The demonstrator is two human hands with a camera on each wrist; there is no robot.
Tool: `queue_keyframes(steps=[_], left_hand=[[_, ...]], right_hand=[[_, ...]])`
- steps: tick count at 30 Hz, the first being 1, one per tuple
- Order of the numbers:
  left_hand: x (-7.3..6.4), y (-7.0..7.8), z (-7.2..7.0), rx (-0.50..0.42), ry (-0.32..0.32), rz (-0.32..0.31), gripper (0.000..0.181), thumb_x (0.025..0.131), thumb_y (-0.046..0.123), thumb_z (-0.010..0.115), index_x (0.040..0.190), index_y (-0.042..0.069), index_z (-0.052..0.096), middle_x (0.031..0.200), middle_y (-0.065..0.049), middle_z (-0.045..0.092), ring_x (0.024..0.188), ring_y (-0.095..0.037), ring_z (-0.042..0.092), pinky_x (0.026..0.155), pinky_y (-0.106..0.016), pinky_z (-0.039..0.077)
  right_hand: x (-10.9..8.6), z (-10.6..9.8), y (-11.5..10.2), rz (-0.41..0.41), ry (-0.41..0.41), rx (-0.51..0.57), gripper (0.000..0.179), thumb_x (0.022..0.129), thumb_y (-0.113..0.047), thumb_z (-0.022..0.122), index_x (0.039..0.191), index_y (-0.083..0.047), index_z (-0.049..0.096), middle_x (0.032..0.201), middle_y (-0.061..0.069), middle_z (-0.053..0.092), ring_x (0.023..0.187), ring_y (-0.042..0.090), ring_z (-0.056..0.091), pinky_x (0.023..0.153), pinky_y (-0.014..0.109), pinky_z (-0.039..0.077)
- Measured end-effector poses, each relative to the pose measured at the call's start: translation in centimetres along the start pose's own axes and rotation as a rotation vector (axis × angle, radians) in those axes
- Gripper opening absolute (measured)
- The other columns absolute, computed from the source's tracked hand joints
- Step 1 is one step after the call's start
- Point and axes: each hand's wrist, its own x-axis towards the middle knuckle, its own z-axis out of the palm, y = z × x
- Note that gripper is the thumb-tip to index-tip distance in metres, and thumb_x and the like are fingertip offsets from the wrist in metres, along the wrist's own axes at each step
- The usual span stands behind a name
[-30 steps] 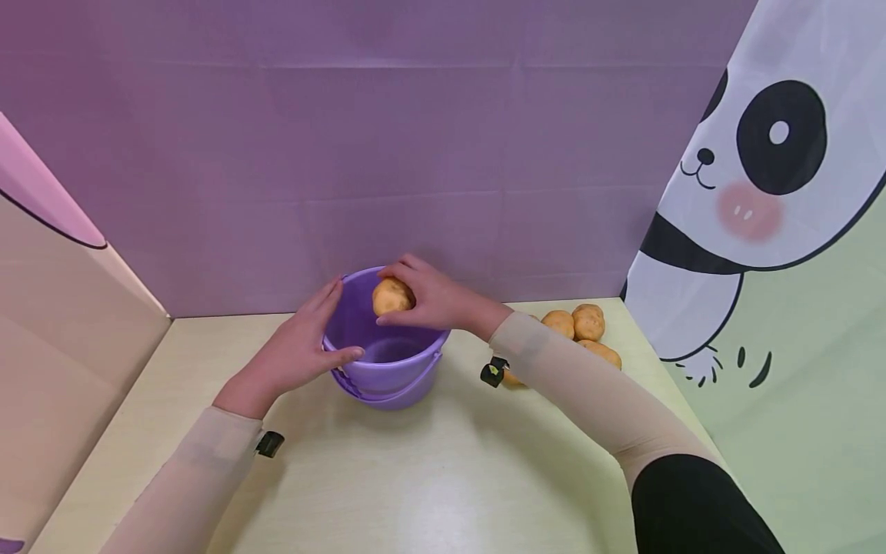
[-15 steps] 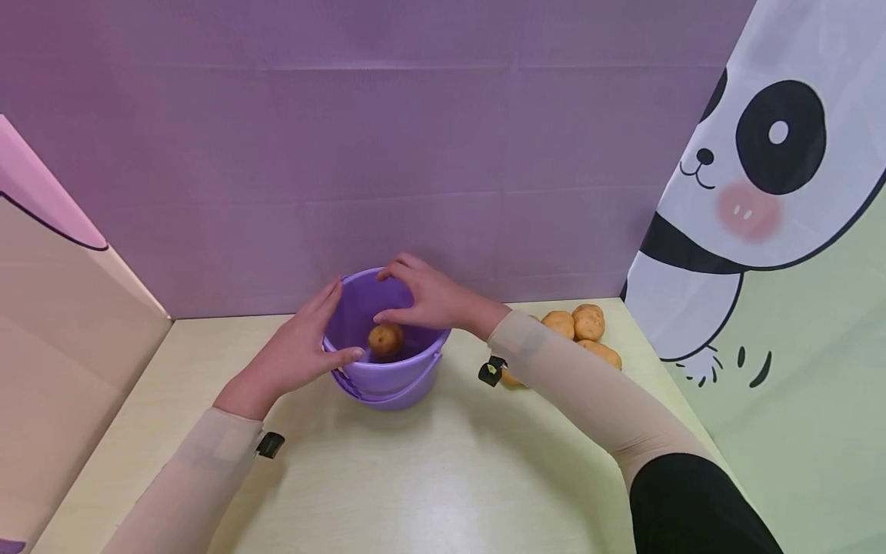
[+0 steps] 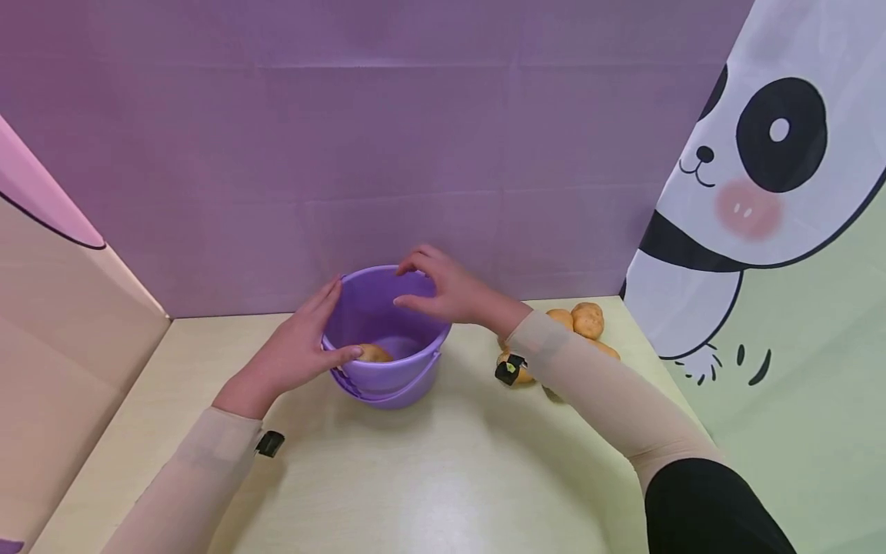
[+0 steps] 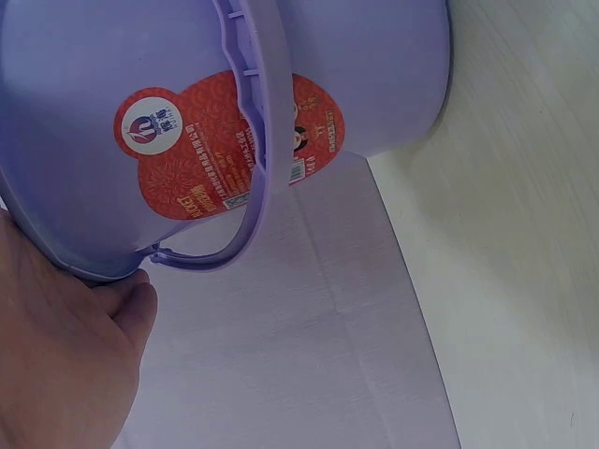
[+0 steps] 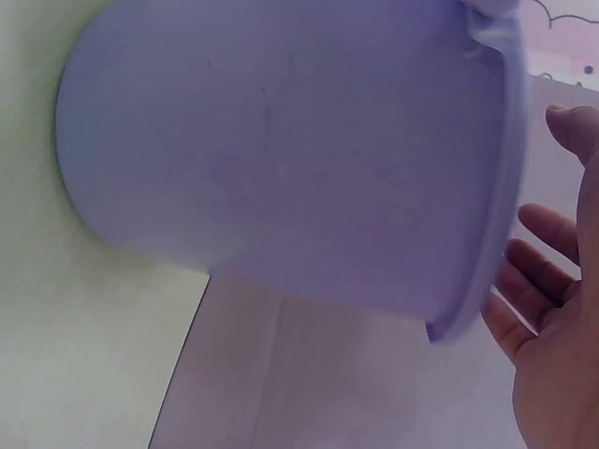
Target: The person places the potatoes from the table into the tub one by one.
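Note:
A purple bucket (image 3: 388,375) stands upright near the back of the table, its handle hanging down at the front. My left hand (image 3: 294,350) holds its left rim, the thumb over the front edge. In the left wrist view this hand (image 4: 65,346) is at the rim beside the handle joint, and some fingers are hidden. Inside the bucket a potato (image 3: 376,353) shows partly, low behind the front rim. Over the right rim hovers my right hand (image 3: 450,291), fingers spread and bent a little, with nothing between them. The right wrist view shows this hand (image 5: 552,290) beside the rim.
Several potatoes (image 3: 588,320) lie on the table (image 3: 415,477) to the right, partly behind my right forearm. A purple backdrop (image 3: 388,138) rises close behind the bucket. On the right is a panel with a panda print (image 3: 761,154).
My right hand let go of the potato, which dropped into the bucket and came to lie near the front wall. The empty hand then shifted right. My left hand has stayed on the rim.

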Motion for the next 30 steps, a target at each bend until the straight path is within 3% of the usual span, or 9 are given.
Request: queue_keyframes(steps=[7,14,23,30], left_hand=[[0.0,0.1,0.0,-0.002,0.008,-0.005,0.116,0.098,0.054,0.080,0.176,0.000,0.013,0.184,-0.018,0.010,0.168,-0.046,0.017,0.129,-0.070,0.026],[-0.1,0.3,0.0,-0.003,-0.001,-0.009,0.116,0.099,0.052,0.080,0.177,0.002,0.010,0.185,-0.017,0.009,0.168,-0.046,0.017,0.129,-0.071,0.026],[-0.2,0.2,0.0,-0.003,-0.001,-0.010,0.115,0.100,0.055,0.079,0.176,0.000,0.011,0.185,-0.017,0.009,0.168,-0.045,0.015,0.130,-0.069,0.025],[-0.3,0.4,0.2,-0.003,0.001,-0.023,0.115,0.101,0.056,0.077,0.177,0.002,0.010,0.185,-0.016,0.008,0.168,-0.046,0.016,0.129,-0.071,0.026]], right_hand=[[-2.3,-2.5,0.3,0.015,0.047,0.037,0.039,0.098,-0.019,0.086,0.128,0.001,0.070,0.129,0.011,0.062,0.128,0.030,0.061,0.110,0.058,0.051],[-6.0,-4.7,1.3,0.084,0.060,-0.014,0.039,0.099,-0.020,0.085,0.132,-0.004,0.070,0.133,0.010,0.063,0.129,0.032,0.059,0.109,0.053,0.051],[-11.3,-6.8,2.1,0.231,0.048,-0.042,0.040,0.102,-0.021,0.081,0.136,-0.006,0.066,0.136,0.010,0.060,0.130,0.027,0.056,0.113,0.053,0.050],[-15.9,-8.1,3.8,0.337,0.076,-0.023,0.040,0.104,-0.018,0.079,0.139,-0.006,0.065,0.143,0.012,0.059,0.134,0.037,0.056,0.112,0.058,0.049]])
